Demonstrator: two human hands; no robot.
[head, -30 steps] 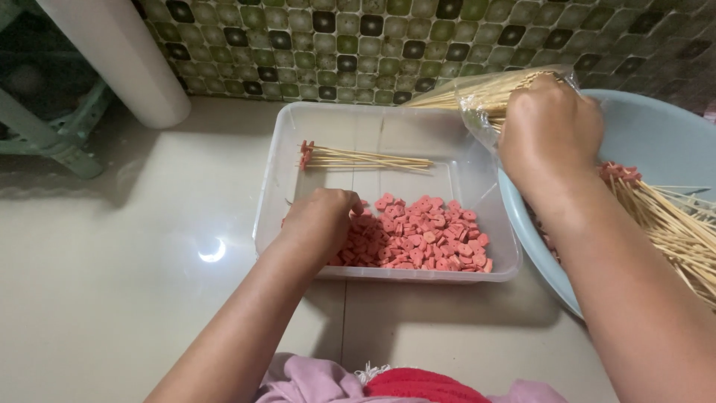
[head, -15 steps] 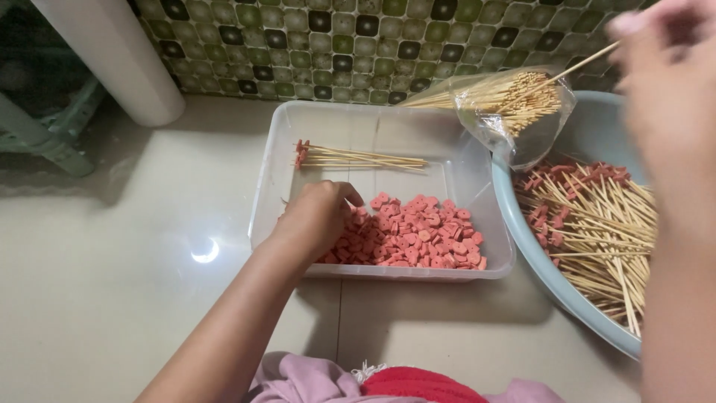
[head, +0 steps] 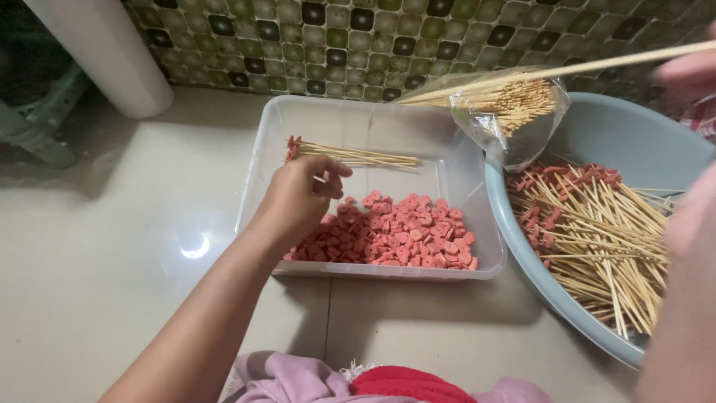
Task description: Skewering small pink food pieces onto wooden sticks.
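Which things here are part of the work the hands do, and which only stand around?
In use:
left hand over the pink sausage slices
clear plastic tub
right hand with one bamboo skewer
bag of skewers
blue basin of loaded skewers

Just around:
white pipe
green stool

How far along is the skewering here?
Done: a heap of loaded bamboo skewers fills the grey-blue plastic basin, and a few lie in the clear plastic tub. In hand: the left hand picks at the pink sausage slices; the right hand holds a bare stick. Left: many slices, and a bag of sticks.
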